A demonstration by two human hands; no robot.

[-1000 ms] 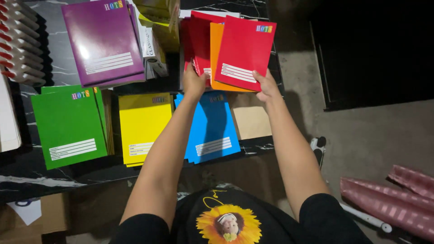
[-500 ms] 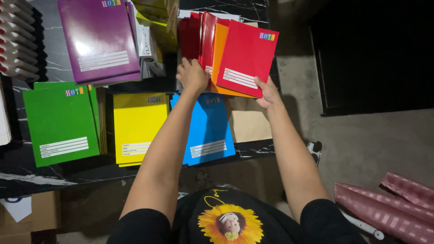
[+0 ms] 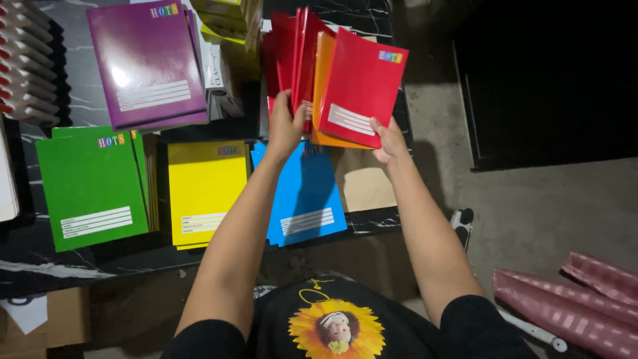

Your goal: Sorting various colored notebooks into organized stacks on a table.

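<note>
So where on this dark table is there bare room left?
Little. A brown patch shows right of the blue stack, under the right hand. A dark strip lies between purple and green stacks. Elsewhere stacks crowd it.

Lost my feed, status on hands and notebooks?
Left hand and right hand gripping fanned red notebooks, one orange notebook among them. Held above blue stack. Nothing obstructing.

One head-worn camera looks steeply down, close over the dark tabletop (image 3: 80,266).
</note>
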